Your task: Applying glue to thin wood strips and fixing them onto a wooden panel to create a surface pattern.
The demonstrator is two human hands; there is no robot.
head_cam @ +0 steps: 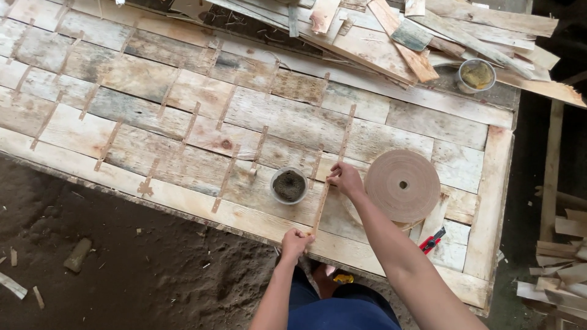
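Note:
A thin brown paper tape strip lies on the panel of wooden boards. My left hand pinches its near end at the panel's front edge. My right hand presses its far end down on the boards. A big roll of brown tape lies flat just right of my right hand. A small round cup of dark stuff stands left of the strip. Several similar strips are stuck across the board seams.
A red-handled cutter lies near the front edge, right of my arm. A second cup stands at the back right beside a heap of wood offcuts. Dirt floor lies on the left, more scraps on the right.

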